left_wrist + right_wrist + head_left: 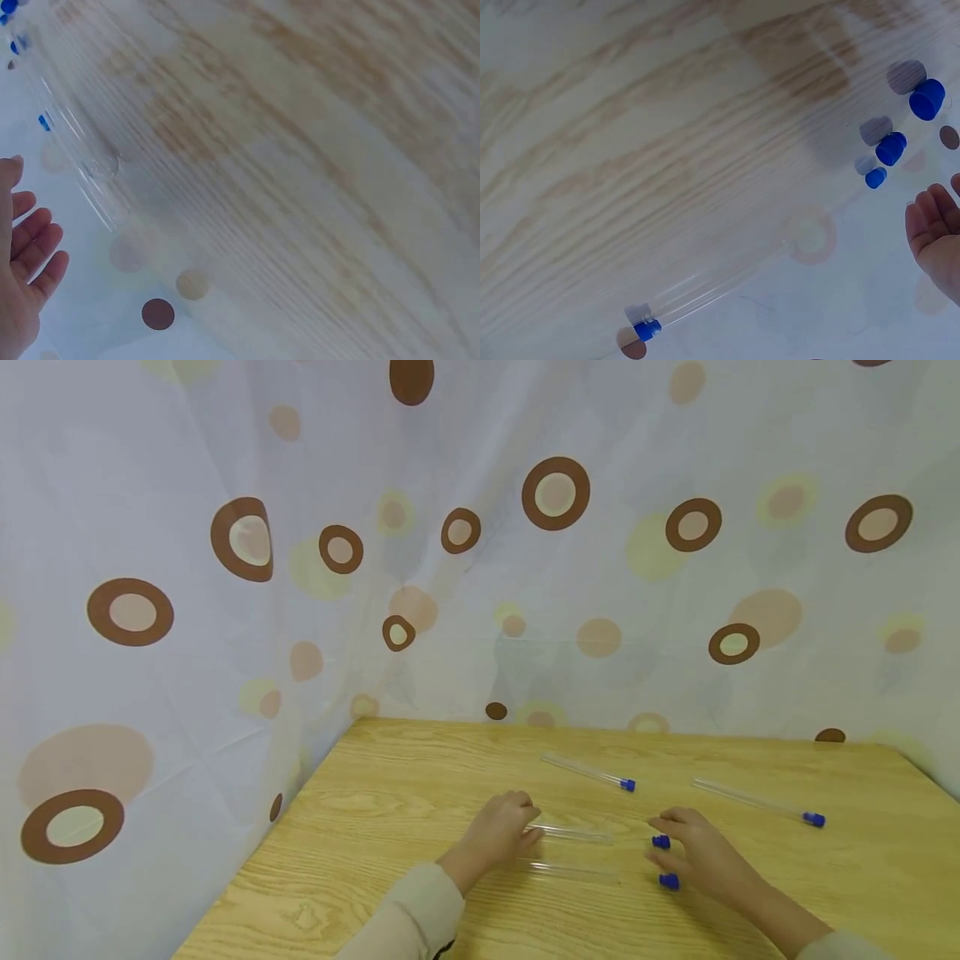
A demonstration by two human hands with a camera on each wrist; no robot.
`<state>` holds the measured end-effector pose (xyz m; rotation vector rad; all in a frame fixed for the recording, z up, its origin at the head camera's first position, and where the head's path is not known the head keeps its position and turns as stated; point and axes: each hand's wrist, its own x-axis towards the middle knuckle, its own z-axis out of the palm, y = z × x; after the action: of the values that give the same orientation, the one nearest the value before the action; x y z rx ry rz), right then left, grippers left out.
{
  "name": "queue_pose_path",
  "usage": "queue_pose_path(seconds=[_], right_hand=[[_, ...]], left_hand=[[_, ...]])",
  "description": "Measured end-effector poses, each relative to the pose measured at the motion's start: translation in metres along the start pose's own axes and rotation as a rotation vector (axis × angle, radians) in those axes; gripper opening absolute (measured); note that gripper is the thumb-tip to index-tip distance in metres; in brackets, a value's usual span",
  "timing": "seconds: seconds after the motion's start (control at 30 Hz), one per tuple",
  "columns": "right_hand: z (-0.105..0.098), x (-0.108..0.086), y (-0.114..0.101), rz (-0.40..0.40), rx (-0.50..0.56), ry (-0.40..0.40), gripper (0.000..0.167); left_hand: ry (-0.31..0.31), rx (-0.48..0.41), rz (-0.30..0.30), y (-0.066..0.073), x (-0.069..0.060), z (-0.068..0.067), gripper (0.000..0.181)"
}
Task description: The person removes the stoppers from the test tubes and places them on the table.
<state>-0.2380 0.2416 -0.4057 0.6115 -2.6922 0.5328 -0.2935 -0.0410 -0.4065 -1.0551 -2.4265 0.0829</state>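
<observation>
My left hand (498, 828) hovers by the left end of a clear tube (573, 833); in the left wrist view, its loosely bent fingers (41, 247) hold nothing. A second uncapped tube (572, 870) lies parallel on the near side. Over on the right, my right hand (708, 858) reaches toward two loose blue caps, the farther cap (661, 842) between thumb and fingers in the head view and the nearer cap (669, 882) just below the thumb. The right wrist view shows those fingers (934, 214) relaxed and apart from the caps (927, 100).
Farther back on the wooden table (360, 827) lie two tubes with blue caps fitted, one capped tube (585, 768) at the middle and another capped tube (750, 798) at the right. A dotted curtain (465, 460) hangs behind and along the left edge.
</observation>
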Motion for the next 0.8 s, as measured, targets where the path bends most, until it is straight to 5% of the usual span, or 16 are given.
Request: queue_pose_path(seconds=[0.47,0.8], right_hand=[[0.004,0.016,0.004,0.05,-0.006,0.034,0.039],[0.009,0.027,0.013,0.109,0.023,0.03,0.041]], left_hand=[[-0.186,-0.039,-0.116,-0.001,0.01,-0.003,0.032],[-0.216,-0.032,-0.174,-0.002,0.018,0.0,0.036]])
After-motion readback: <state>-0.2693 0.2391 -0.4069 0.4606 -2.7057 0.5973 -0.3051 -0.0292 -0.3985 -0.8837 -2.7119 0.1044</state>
